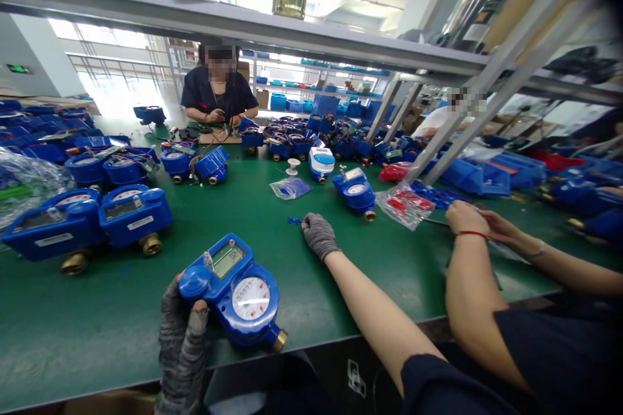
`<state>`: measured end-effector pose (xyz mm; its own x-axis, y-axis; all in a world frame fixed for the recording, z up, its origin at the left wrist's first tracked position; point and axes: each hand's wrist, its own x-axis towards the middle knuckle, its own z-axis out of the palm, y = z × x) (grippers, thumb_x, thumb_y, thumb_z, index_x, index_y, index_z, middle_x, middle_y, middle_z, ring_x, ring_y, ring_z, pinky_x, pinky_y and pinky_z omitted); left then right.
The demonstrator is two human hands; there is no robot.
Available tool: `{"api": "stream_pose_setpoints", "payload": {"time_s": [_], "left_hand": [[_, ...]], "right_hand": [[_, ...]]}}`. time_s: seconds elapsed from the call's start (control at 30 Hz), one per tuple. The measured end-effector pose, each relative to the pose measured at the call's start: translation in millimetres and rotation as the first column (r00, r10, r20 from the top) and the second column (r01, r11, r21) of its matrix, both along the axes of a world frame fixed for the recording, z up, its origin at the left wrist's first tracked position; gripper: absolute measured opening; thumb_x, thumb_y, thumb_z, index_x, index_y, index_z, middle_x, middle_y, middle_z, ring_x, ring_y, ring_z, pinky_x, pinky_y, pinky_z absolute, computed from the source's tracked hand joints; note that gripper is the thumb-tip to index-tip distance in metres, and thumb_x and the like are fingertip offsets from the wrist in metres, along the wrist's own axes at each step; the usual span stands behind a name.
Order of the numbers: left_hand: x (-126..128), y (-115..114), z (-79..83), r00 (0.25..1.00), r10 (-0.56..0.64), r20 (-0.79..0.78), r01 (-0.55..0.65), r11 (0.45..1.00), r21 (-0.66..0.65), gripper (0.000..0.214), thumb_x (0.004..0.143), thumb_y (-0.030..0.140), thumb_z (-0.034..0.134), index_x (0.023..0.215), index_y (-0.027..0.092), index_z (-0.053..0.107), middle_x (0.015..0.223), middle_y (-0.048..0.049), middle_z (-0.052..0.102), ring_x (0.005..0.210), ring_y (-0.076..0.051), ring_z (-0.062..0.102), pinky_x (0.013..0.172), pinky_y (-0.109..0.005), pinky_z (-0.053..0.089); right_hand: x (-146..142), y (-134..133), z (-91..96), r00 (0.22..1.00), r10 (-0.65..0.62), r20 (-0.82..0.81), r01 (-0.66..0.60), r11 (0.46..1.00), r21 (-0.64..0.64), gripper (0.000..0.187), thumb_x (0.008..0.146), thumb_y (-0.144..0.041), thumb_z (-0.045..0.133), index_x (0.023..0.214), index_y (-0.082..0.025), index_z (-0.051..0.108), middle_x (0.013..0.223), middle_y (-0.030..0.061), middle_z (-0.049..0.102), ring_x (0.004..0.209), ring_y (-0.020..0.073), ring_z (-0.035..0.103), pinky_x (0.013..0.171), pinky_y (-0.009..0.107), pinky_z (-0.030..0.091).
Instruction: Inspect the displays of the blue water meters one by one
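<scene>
A blue water meter with a small display and a round white dial tilts at the table's front. My left hand, in a grey knitted glove with bare fingertips, grips it by its left end, thumb in front. Its brass pipe end points to the lower right. Farther out, my right hand, in a matching glove, rests low over the green table. Its fingers are drawn together at a small blue plastic piece, whose exact shape is too small to tell. The fingertips partly hide it.
More blue meters stand at left; another meter and a white-topped one lie ahead. Nearby are a spool, a bag of blue pieces and a bag of red pieces. A co-worker's hands work close at right.
</scene>
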<state>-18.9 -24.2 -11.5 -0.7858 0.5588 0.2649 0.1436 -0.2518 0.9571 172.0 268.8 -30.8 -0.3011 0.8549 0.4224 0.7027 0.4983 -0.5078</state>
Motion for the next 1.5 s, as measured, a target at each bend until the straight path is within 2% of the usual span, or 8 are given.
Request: {"api": "stream_pose_setpoints", "payload": {"time_s": [0.33,0.57,0.73,0.9,1.03,1.17,1.3,1.5], "left_hand": [[-2,1,-3.1,0.997,-0.018,0.073,0.014,0.999,0.048,0.055,0.084,0.043,0.068,0.134,0.026,0.053,0.135,-0.0090,0.054,0.127,-0.035,0.046,0.111,-0.054,0.029],[-5,1,-3.9,1.000,-0.024,-0.004,0.024,0.999,0.029,0.051,0.088,0.043,0.064,0.134,0.027,0.052,0.135,-0.0076,0.054,0.126,-0.031,0.047,0.111,-0.047,0.031],[-7,2,-6.3,0.999,-0.052,-0.008,0.053,0.997,0.058,0.050,0.089,0.042,0.064,0.135,0.028,0.051,0.135,-0.0070,0.054,0.126,-0.029,0.048,0.110,-0.043,0.034],[-8,2,-8.6,0.998,-0.056,-0.035,0.059,0.995,0.084,0.050,0.089,0.042,0.064,0.136,0.031,0.051,0.138,-0.0055,0.053,0.127,-0.026,0.049,0.109,-0.037,0.038],[-8,1,-8.8,0.998,-0.051,-0.034,0.053,0.996,0.068,0.049,0.089,0.041,0.064,0.136,0.032,0.051,0.138,-0.0048,0.053,0.127,-0.025,0.048,0.109,-0.036,0.037],[-8,1,-6.6,0.997,-0.064,-0.045,0.067,0.995,0.077,0.048,0.089,0.040,0.064,0.135,0.031,0.052,0.136,-0.0053,0.054,0.126,-0.025,0.049,0.109,-0.036,0.037],[-7,2,-3.5,0.996,-0.079,-0.030,0.082,0.992,0.096,0.050,0.088,0.042,0.065,0.134,0.028,0.052,0.133,-0.0068,0.056,0.124,-0.027,0.050,0.108,-0.038,0.037],[-6,3,-0.2,0.997,-0.062,-0.040,0.066,0.991,0.113,0.049,0.087,0.040,0.066,0.133,0.027,0.053,0.133,-0.0067,0.056,0.123,-0.026,0.051,0.107,-0.037,0.038]], "right_hand": [[16,8,13.2,0.988,-0.016,0.156,0.037,0.990,-0.135,0.015,0.086,-0.019,0.054,0.090,-0.019,0.069,0.088,0.0057,0.071,0.080,0.0164,0.061,0.073,0.025,0.044],[5,3,17.0,0.966,0.011,0.258,0.032,0.987,-0.159,0.010,0.083,-0.018,0.059,0.082,-0.016,0.069,0.087,0.0074,0.069,0.080,0.0179,0.060,0.073,0.025,0.043],[-10,-30,46.0,0.976,0.031,0.216,-0.003,0.992,-0.127,0.016,0.091,-0.022,0.051,0.090,-0.014,0.066,0.092,0.0093,0.068,0.084,0.0191,0.060,0.076,0.027,0.044],[-22,-80,75.4,0.971,0.238,0.029,-0.240,0.967,0.091,0.019,0.095,-0.029,0.047,0.093,-0.016,0.061,0.094,0.0081,0.066,0.086,0.0202,0.060,0.079,0.029,0.045],[-12,-97,58.2,0.937,0.289,0.197,-0.293,0.956,-0.010,0.018,0.095,-0.025,0.047,0.091,-0.017,0.063,0.093,0.0084,0.065,0.085,0.0204,0.060,0.079,0.030,0.044],[0,-101,24.9,0.867,0.262,0.425,-0.194,0.961,-0.197,0.018,0.095,-0.025,0.049,0.094,-0.018,0.065,0.094,0.0080,0.066,0.088,0.0200,0.060,0.080,0.029,0.043],[0,-99,11.5,0.886,0.191,0.422,-0.121,0.975,-0.187,0.019,0.096,-0.027,0.049,0.102,-0.018,0.064,0.104,0.0092,0.066,0.097,0.0194,0.060,0.086,0.027,0.042],[-1,-91,14.1,0.922,0.163,0.351,-0.090,0.972,-0.216,0.017,0.094,-0.026,0.050,0.097,-0.017,0.064,0.100,0.0091,0.067,0.094,0.0196,0.060,0.086,0.028,0.044]]}}
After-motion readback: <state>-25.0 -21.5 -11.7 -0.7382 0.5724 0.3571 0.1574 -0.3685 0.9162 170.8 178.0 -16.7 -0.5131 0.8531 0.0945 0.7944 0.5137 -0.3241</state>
